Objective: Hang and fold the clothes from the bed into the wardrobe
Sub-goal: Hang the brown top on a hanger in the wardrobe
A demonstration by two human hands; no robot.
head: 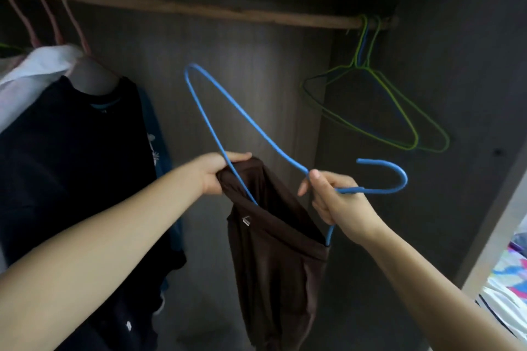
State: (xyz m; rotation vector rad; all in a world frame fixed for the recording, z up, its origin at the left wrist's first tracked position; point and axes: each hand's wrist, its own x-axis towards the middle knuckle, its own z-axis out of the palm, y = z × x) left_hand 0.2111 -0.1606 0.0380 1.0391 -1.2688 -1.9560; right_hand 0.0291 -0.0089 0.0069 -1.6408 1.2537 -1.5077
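Observation:
A brown garment (273,259) hangs in front of the open wardrobe, with one arm of a blue wire hanger (228,111) pushed into its top opening. My left hand (216,172) grips the garment's upper edge where the hanger wire crosses it. My right hand (333,199) holds the hanger at its neck, and the hook (390,177) points to the right. The hanger is tilted sideways, its far end up near the wardrobe's back wall. The wooden rail (199,7) runs across the top.
On the rail's left, pink hangers carry a black top (71,157) and a white garment (34,77). Bare green wire hangers (382,111) dangle at the rail's right end. The wardrobe's side panel (490,225) stands at right, with patterned bedding (510,279) beyond it.

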